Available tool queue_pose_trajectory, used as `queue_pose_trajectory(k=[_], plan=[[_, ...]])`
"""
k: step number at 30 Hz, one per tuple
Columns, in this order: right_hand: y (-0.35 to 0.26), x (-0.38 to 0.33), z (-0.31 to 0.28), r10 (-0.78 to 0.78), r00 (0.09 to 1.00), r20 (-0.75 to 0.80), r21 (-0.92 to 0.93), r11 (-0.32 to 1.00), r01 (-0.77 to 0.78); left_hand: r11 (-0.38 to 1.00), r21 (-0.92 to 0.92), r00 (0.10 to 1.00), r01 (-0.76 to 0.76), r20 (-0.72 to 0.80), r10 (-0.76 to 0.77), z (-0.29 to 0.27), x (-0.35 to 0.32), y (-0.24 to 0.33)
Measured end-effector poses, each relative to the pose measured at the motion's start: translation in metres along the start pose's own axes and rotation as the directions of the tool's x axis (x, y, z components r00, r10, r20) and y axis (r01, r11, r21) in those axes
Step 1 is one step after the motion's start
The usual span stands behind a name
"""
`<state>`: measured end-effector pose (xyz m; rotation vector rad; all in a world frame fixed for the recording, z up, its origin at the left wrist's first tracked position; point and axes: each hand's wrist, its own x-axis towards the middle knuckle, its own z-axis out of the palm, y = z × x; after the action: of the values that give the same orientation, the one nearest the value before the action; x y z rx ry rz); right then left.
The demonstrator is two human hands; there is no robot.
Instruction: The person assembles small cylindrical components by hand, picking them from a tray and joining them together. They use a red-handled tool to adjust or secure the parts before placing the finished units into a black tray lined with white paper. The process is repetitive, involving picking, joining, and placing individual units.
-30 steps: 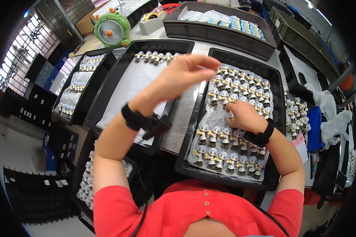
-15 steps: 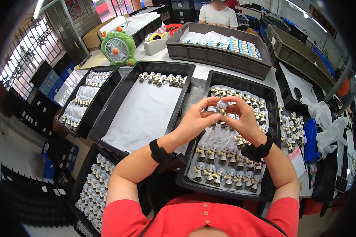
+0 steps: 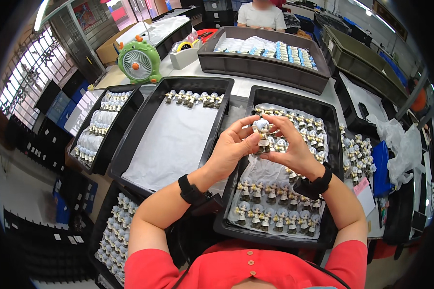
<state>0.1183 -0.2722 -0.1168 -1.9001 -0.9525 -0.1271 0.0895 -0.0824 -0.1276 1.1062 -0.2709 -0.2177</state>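
Observation:
Between my two hands, above the right-hand black tray (image 3: 340,192), is a small figurine (image 3: 262,131) with pale blue-grey hair, held upright with its front showing. My left hand (image 3: 234,144) pinches it with the thumb across its body. From the other side my right hand (image 3: 292,148) grips it, fingertips at the head and thumb near the base. Below, rows of similar figurines (image 3: 275,219) lie on white sheeting in that tray. Left of it, another black tray (image 3: 171,139) is lined with white paper and has a single row of figurines (image 3: 193,98) along its far end.
A green fan (image 3: 139,62) stands at the far left. Behind the trays is a large grey-brown bin (image 3: 265,67) of figurines. More figurines (image 3: 357,156) cluster right, near a blue box (image 3: 381,168) and clear plastic bags (image 3: 398,144). A person (image 3: 261,17) sits across the table.
The figurine has turned from a tilted position to upright, with its front now visible. My hands have shifted slightly left and my fingers have regripped it.

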Motion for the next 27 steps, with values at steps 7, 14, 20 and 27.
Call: queue_pose_trajectory(k=[7, 14, 20, 27], plan=[[0.004, -0.0009, 0.0011, 0.01, 1.0, -0.014, 0.002, 1.0, -0.01, 0.998, -0.056, 1.0, 0.023, -0.008, -0.023, 0.0022, -0.0015, 0.0001], [0.0066, -0.0023, 0.0013, 0.008, 0.999, -0.046, 0.024, 1.0, -0.006, 0.994, -0.104, 1.0, 0.023, 0.012, -0.022, 0.0038, -0.0022, 0.0022], [0.0079, -0.0024, 0.0039, 0.002, 0.999, -0.053, 0.045, 0.999, 0.001, 0.994, -0.103, 0.999, 0.034, 0.001, -0.034, 0.0024, -0.0039, 0.0014], [0.0048, -0.0022, 0.0028, 0.009, 0.998, -0.061, 0.02, 1.0, -0.007, 0.991, -0.122, 0.999, 0.048, 0.003, -0.048, 0.0012, -0.0025, 0.0004]])
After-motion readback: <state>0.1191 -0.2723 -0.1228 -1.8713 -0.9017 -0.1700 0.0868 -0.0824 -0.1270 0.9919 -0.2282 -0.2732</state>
